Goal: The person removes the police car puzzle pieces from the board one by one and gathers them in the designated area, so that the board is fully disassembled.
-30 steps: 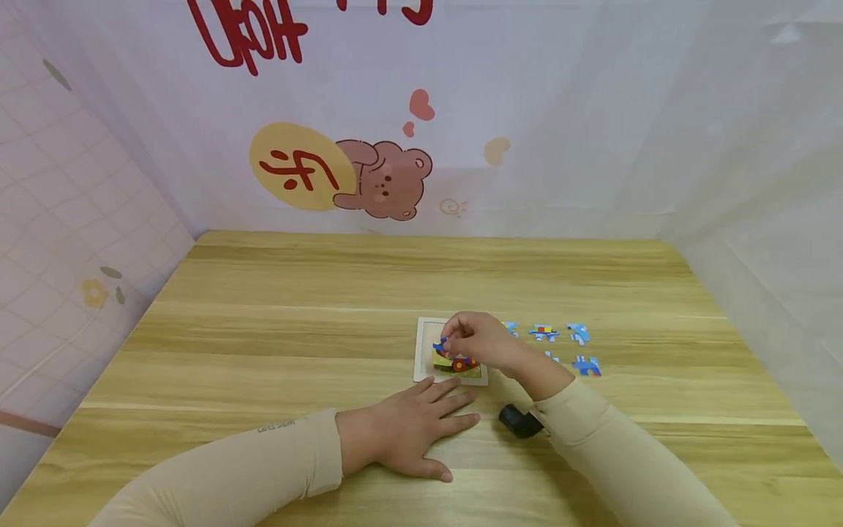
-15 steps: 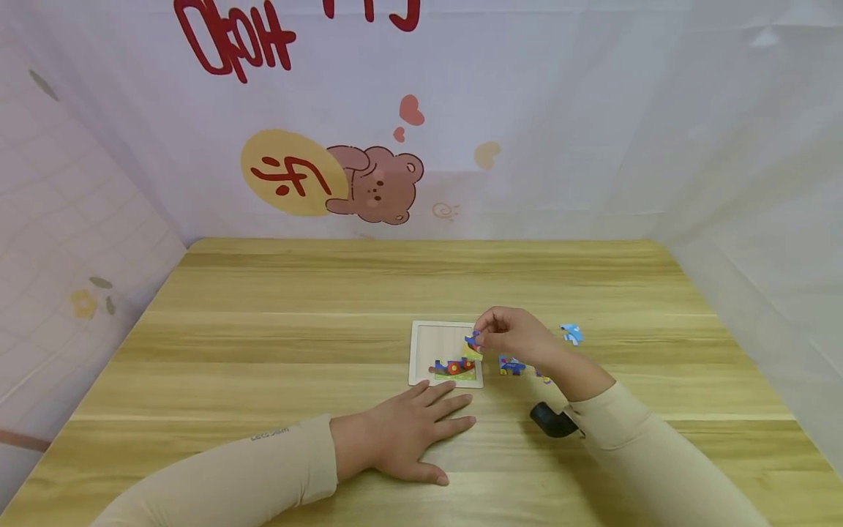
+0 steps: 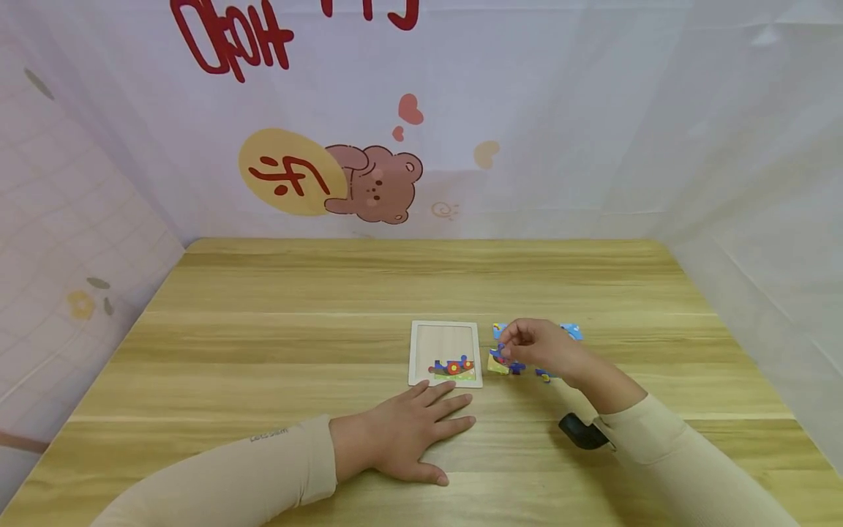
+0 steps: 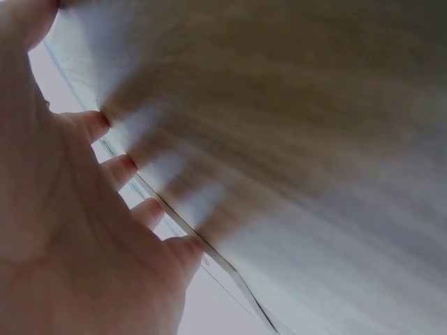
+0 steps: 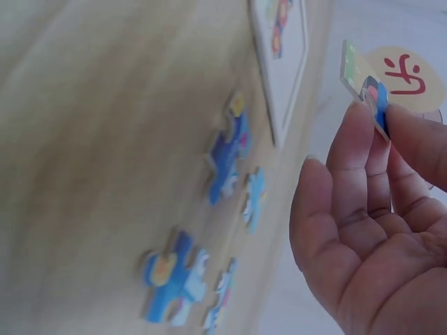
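My right hand [image 3: 549, 351] pinches a jigsaw piece [image 5: 356, 70] between thumb and fingers, just right of a white-rimmed puzzle tray [image 3: 413, 355]. The piece is yellow-green with blue and red parts, and in the right wrist view it is held up off the table. Several joined pieces [image 3: 453, 369] lie in the tray's lower right part; bare board shows above them. My left hand [image 3: 415, 432] lies palm down with spread fingers, its fingertips at the tray's near edge. In the left wrist view the fingers [image 4: 147, 213] meet that edge.
Loose jigsaw pieces lie right of the tray: a dark blue one [image 5: 227, 153], a light blue one [image 5: 176, 279] and others partly covered by my right hand. A black device [image 3: 582, 432] sits at my right wrist. A printed curtain [image 3: 540, 110] stands behind the wooden table [image 3: 296, 315].
My right hand has moved right with the pinched jigsaw piece, from over the tray to above the loose pieces. The left hand has stayed in place. The head view has shifted slightly.
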Tool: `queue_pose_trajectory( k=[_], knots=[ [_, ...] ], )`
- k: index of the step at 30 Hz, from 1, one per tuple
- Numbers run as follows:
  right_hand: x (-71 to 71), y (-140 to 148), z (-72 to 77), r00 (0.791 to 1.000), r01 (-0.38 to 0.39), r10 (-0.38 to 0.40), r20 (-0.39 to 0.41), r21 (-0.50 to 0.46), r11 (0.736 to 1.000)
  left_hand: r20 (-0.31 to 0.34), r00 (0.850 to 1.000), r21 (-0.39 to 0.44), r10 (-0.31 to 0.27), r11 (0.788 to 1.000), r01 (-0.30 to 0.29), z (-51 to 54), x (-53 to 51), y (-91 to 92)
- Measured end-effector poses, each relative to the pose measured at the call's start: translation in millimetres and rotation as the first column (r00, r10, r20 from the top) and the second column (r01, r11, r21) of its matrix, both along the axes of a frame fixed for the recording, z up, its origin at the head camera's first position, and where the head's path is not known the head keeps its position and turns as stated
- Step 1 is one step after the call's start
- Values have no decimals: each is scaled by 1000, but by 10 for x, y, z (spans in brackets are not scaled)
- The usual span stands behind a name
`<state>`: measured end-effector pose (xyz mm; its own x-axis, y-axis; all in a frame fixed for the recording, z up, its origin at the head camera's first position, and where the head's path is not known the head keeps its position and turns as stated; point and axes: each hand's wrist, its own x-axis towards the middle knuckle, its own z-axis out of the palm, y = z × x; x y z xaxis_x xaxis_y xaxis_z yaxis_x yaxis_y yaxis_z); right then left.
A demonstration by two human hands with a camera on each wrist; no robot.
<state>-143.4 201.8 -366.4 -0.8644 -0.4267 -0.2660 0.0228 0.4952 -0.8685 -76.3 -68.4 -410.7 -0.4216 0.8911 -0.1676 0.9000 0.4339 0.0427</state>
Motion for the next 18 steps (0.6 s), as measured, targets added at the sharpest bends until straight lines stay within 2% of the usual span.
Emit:
queue_pose_trajectory(
  k=[10,18],
  knots=[
    [118,139,-127,996,-9,15,90,-65,998,-16,1000,-4,2,1000,-2,-8,3,-2],
    [231,145,-169,995,23,-25,93,19,1000,-10,1000,-3,-2,1000,2,-7,-7,-4]
  ],
)
